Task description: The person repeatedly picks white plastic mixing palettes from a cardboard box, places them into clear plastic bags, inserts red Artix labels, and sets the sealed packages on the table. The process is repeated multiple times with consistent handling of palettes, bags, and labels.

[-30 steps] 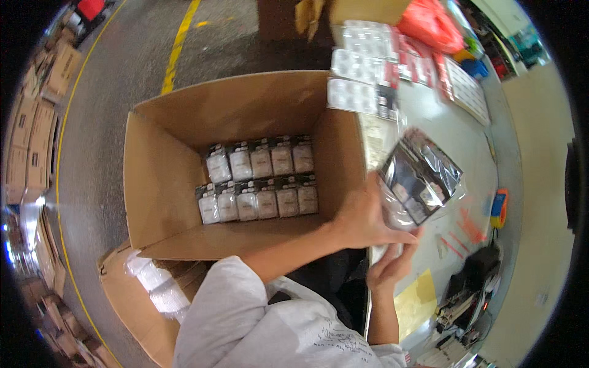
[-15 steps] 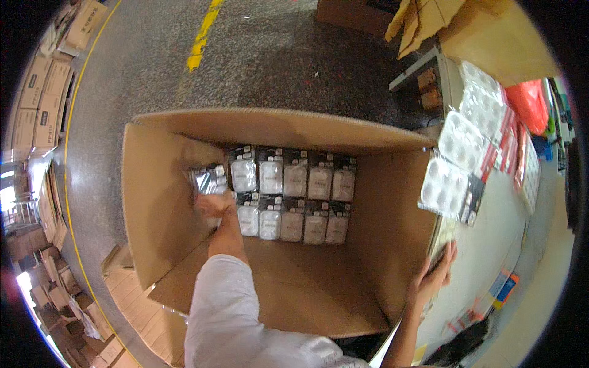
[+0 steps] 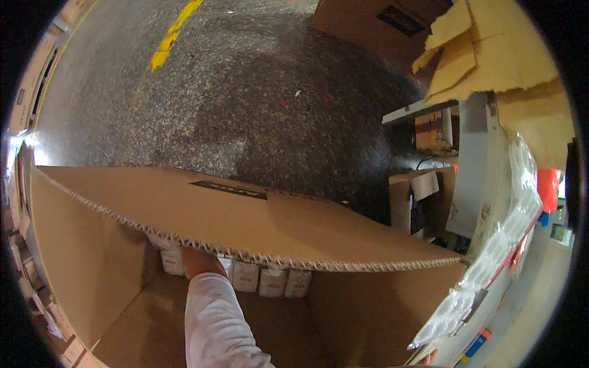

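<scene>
A large open cardboard box [image 3: 343,236] is in front of me, its far wall leaning toward me. My left hand [image 3: 201,262] reaches down inside, against a row of white blister packs [image 3: 245,277] at the far side. Its fingers are hidden behind the wall's stitched-looking edge, so what it holds cannot be seen. More packs [image 3: 173,262] sit left of the wrist. Only a bit of my right hand [image 3: 429,358] shows at the lower right, beside the box's right side; its fingers are not clear.
On the right, a table [image 3: 521,306] carries clear plastic blister trays [image 3: 491,257] and a red bag [image 3: 548,189]. A smaller open carton [image 3: 402,205] stands beyond the box. Torn brown cardboard [image 3: 491,55] hangs at the upper right. Another carton [image 3: 374,27] is farther off.
The view has tilted and moved closer, so the box's far wall now covers most of the packs. My left hand has moved right along the packs. My right hand has nearly left the view.
</scene>
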`<move>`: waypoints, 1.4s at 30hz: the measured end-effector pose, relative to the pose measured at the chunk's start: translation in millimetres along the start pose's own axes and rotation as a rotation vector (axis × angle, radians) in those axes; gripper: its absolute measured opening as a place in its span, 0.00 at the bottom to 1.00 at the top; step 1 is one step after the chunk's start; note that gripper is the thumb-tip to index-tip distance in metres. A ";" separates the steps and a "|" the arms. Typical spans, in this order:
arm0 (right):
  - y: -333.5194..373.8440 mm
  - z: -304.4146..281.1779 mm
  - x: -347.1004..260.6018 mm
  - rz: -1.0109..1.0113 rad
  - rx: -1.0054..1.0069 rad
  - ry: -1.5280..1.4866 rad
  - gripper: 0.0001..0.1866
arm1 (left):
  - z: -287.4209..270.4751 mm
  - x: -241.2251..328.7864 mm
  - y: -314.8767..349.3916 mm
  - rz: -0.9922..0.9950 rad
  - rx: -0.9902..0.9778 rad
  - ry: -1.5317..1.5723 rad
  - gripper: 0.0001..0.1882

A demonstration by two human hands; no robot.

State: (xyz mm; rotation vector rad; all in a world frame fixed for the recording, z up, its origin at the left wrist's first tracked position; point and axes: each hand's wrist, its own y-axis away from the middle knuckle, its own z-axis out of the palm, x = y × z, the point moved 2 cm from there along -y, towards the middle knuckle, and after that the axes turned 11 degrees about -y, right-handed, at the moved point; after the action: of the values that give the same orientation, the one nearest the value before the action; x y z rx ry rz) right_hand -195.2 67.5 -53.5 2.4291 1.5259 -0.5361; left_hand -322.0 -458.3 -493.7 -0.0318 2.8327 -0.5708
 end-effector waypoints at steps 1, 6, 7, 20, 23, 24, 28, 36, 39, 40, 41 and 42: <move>-1.7 2.7 -1.9 0.005 0.000 0.002 0.37 | 2.1 -4.5 1.4 0.027 -0.016 -0.011 0.25; -10.5 10.7 -14.0 0.033 0.019 0.023 0.37 | 12.3 -21.6 2.3 0.193 -0.057 -0.023 0.26; -11.7 10.8 -14.9 0.040 0.020 0.026 0.37 | 13.9 -25.2 2.1 0.241 -0.058 -0.024 0.26; -6.4 -3.5 -10.1 0.041 0.052 0.002 0.37 | -31.2 -31.4 -2.4 1.024 0.129 0.066 0.30; -3.2 -0.8 -13.0 0.025 0.086 -0.008 0.38 | -9.1 16.7 7.3 1.155 0.077 -0.245 0.30; -1.4 1.2 -13.7 0.023 0.095 -0.011 0.38 | 0.3 27.1 8.4 1.206 0.055 -0.374 0.31; 3.8 5.6 -17.8 0.004 0.124 -0.021 0.38 | 13.3 21.6 -0.4 1.262 -0.067 -0.169 0.32; 3.8 5.1 -16.9 -0.028 0.117 -0.005 0.38 | -35.1 -9.7 -9.4 0.901 0.108 -0.009 0.50; 2.3 1.1 -13.2 -0.025 0.098 0.001 0.38 | -33.9 2.2 -8.6 0.799 0.027 -0.140 0.51; 1.2 -1.8 -11.7 -0.021 0.091 -0.003 0.38 | -31.8 3.8 -9.5 0.786 0.001 -0.166 0.51; 0.7 -3.8 -10.4 -0.011 0.089 -0.009 0.38 | -30.1 5.1 -11.1 0.787 0.016 -0.175 0.52; -0.5 -6.6 -8.8 -0.005 0.084 -0.014 0.39 | -28.6 4.6 -12.7 0.766 0.037 -0.199 0.48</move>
State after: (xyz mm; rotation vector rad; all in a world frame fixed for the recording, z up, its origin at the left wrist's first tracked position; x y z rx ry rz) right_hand -197.9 63.0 -43.9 2.4790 1.5334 -0.6291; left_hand -333.9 -459.5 -464.4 0.8994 2.3701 -0.4029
